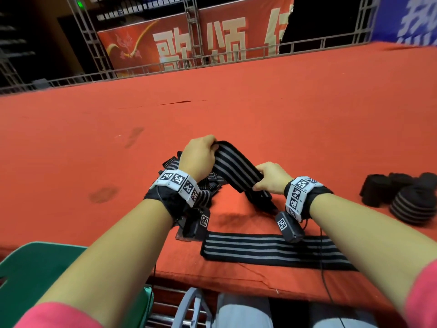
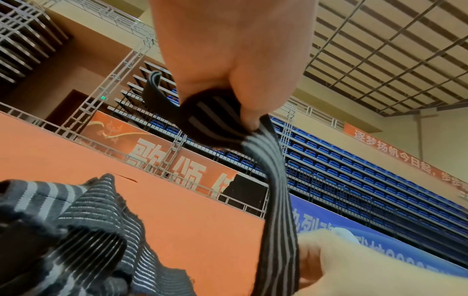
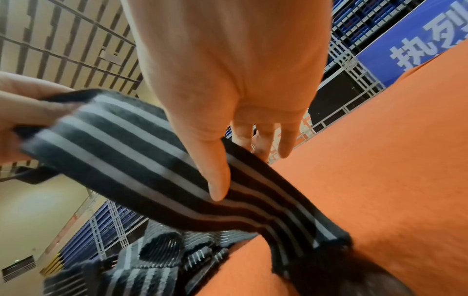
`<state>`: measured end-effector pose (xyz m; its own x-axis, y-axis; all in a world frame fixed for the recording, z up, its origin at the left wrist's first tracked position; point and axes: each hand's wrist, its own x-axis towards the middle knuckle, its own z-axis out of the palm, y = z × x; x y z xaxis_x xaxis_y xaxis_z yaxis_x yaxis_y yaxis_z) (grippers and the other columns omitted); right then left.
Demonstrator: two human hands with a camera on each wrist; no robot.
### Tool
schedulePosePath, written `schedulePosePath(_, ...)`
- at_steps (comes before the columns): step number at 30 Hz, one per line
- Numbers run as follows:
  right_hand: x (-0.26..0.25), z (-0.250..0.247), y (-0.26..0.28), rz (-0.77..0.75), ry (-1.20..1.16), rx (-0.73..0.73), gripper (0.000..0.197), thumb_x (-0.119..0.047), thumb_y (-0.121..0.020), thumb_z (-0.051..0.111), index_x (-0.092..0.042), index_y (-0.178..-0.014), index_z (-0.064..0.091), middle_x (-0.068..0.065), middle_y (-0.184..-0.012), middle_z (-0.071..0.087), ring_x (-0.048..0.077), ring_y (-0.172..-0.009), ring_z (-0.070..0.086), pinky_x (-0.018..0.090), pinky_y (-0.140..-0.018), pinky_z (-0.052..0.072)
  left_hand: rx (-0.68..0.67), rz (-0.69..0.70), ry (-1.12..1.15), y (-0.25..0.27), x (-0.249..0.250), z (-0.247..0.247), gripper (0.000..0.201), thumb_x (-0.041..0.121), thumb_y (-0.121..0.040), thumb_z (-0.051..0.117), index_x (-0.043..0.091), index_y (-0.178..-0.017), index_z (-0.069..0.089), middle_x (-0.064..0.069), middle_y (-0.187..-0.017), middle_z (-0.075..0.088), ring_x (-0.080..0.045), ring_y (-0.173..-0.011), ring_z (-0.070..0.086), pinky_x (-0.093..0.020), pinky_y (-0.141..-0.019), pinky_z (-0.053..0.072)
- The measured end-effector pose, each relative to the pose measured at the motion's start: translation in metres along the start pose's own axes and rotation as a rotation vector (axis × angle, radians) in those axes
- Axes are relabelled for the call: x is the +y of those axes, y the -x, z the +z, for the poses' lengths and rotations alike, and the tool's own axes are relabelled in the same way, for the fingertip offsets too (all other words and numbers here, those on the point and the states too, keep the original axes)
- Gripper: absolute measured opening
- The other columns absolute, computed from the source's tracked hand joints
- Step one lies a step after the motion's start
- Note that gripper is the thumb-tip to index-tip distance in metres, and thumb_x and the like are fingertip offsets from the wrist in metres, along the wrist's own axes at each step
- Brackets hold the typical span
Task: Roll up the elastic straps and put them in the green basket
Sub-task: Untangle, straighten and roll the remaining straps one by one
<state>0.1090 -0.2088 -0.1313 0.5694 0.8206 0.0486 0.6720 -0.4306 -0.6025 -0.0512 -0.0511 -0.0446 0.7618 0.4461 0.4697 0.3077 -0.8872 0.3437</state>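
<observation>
A black elastic strap with grey stripes (image 1: pixel 234 165) is held above the red table between both hands. My left hand (image 1: pixel 201 155) pinches its far end, where a small roll has formed (image 2: pixel 210 122). My right hand (image 1: pixel 269 177) holds the strap lower down, thumb (image 3: pixel 215 176) over the stripes and fingers (image 3: pixel 263 140) behind it. The strap's tail drops to the table (image 3: pixel 326 236). Another strap (image 1: pixel 272 250) lies flat near the front edge. A tangled heap of straps (image 1: pixel 203 188) sits under my left wrist. The green basket (image 1: pixel 35 275) stands at the lower left, below the table edge.
Several rolled straps (image 1: pixel 406 195) sit at the right on the red table (image 1: pixel 236 110). A metal rail (image 1: pixel 165 66) and banners run along the far edge. Cables (image 1: pixel 324 268) hang over the front edge by my knees.
</observation>
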Motion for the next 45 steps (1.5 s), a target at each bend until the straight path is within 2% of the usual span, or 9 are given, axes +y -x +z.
schedulePosePath(4,0.014,0.005,0.000,0.052,0.012,-0.008,0.016,-0.012,-0.077,0.076,-0.022,-0.087,0.069,0.001,-0.082,0.067,0.026,-0.075,0.066,0.029,-0.059,0.048,0.107,-0.011,0.065,-0.003,-0.003,-0.013,0.020,0.017,-0.099,0.049,0.004,-0.090,0.060,-0.012,-0.084,0.066,-0.033,-0.081,0.058,-0.048,-0.075,0.048)
schedulePosePath(8,0.020,0.006,0.000,0.055,0.001,0.023,0.012,-0.014,-0.090,0.063,-0.013,-0.101,0.062,0.008,-0.100,0.068,0.028,-0.092,0.065,0.038,-0.079,0.051,0.110,-0.087,0.055,-0.001,-0.011,-0.020,0.018,0.020,-0.100,0.049,0.008,-0.091,0.060,-0.010,-0.088,0.066,-0.032,-0.083,0.059,-0.047,-0.076,0.050)
schedulePosePath(13,0.013,-0.011,0.002,0.026,-0.058,0.141,0.008,-0.015,-0.094,0.059,-0.019,-0.096,0.052,0.002,-0.097,0.060,0.023,-0.091,0.055,0.030,-0.075,0.036,0.105,-0.240,-0.007,0.008,-0.031,-0.020,0.017,0.023,-0.100,0.048,0.015,-0.088,0.056,-0.015,-0.094,0.066,-0.037,-0.086,0.058,-0.040,-0.072,0.045)
schedulePosePath(20,0.000,-0.046,0.018,0.005,-0.118,0.168,0.012,-0.015,-0.090,0.065,-0.020,-0.101,0.066,0.000,-0.098,0.068,0.018,-0.091,0.062,0.027,-0.078,0.044,0.096,-0.354,-0.026,0.019,-0.046,-0.030,0.018,0.022,-0.100,0.045,0.012,-0.095,0.059,-0.016,-0.096,0.065,-0.038,-0.089,0.060,-0.038,-0.072,0.043)
schedulePosePath(26,-0.011,-0.070,0.040,-0.026,-0.008,0.160,0.008,-0.015,-0.091,0.065,-0.016,-0.098,0.068,-0.001,-0.094,0.068,0.017,-0.089,0.061,0.023,-0.074,0.038,0.089,-0.379,-0.024,0.026,-0.037,-0.039,0.017,0.018,-0.098,0.045,0.012,-0.098,0.061,-0.016,-0.098,0.067,-0.039,-0.089,0.062,-0.042,-0.078,0.051)
schedulePosePath(33,-0.019,-0.095,0.069,-0.060,0.084,0.220,0.006,-0.022,-0.091,0.067,-0.018,-0.096,0.066,-0.002,-0.095,0.066,0.019,-0.092,0.061,0.026,-0.077,0.039,0.109,-0.358,-0.026,0.036,-0.019,-0.052,0.017,0.017,-0.098,0.045,0.010,-0.098,0.061,-0.019,-0.099,0.066,-0.038,-0.085,0.059,-0.038,-0.073,0.045)
schedulePosePath(36,-0.019,-0.102,0.089,-0.054,0.127,0.160,0.018,-0.019,-0.087,0.070,-0.019,-0.104,0.064,-0.002,-0.100,0.064,0.020,-0.096,0.060,0.026,-0.081,0.042,0.102,-0.356,-0.021,0.041,-0.012,-0.054,0.018,0.019,-0.098,0.046,0.011,-0.100,0.062,-0.018,-0.101,0.067,-0.039,-0.090,0.062,-0.043,-0.079,0.052)
schedulePosePath(40,-0.007,-0.106,0.116,0.023,0.225,0.035,0.036,-0.008,-0.079,0.068,-0.023,-0.111,0.063,-0.005,-0.092,0.061,0.019,-0.085,0.059,0.024,-0.075,0.042,0.097,-0.345,-0.029,0.049,-0.003,-0.052,0.018,0.020,-0.098,0.046,0.011,-0.097,0.062,-0.019,-0.101,0.066,-0.040,-0.091,0.062,-0.041,-0.077,0.050)
schedulePosePath(45,0.014,-0.119,0.148,0.089,0.300,0.078,0.011,-0.013,-0.089,0.065,-0.017,-0.099,0.068,-0.001,-0.092,0.064,0.019,-0.088,0.058,0.023,-0.076,0.038,0.051,-0.319,-0.037,0.060,0.010,-0.044,0.019,0.021,-0.099,0.049,0.010,-0.099,0.064,-0.018,-0.104,0.066,-0.039,-0.095,0.061,-0.040,-0.079,0.047)
